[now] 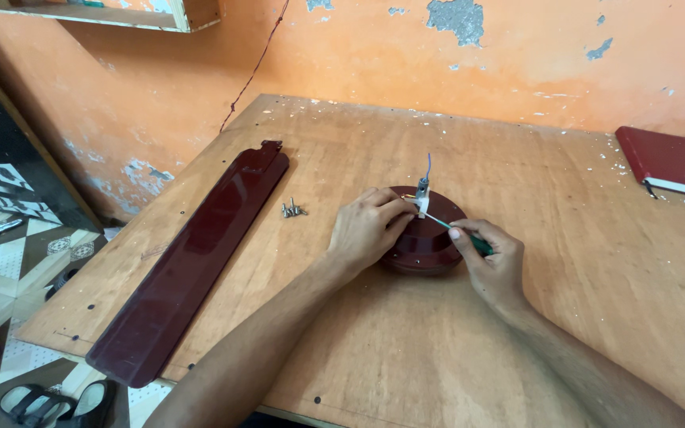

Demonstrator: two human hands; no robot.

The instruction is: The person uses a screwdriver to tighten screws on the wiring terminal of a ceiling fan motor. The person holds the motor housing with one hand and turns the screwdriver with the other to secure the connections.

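At centre of the plywood worktop [438, 349], a maroon fan motor housing [422, 242] lies flat, shaft and blue wire [427, 168] upright. Left hand [366, 230] pinches the white connector [422, 204]; right hand [493, 261], grip closed on a green screwdriver [461, 234], tip aimed up-left. Advisable: steady connector, keep blade seated. Fan blade [192, 265] and screws [292, 210] lie left.

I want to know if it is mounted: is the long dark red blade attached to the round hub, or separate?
Separate. The blade lies flat on the table, apart from the hub.
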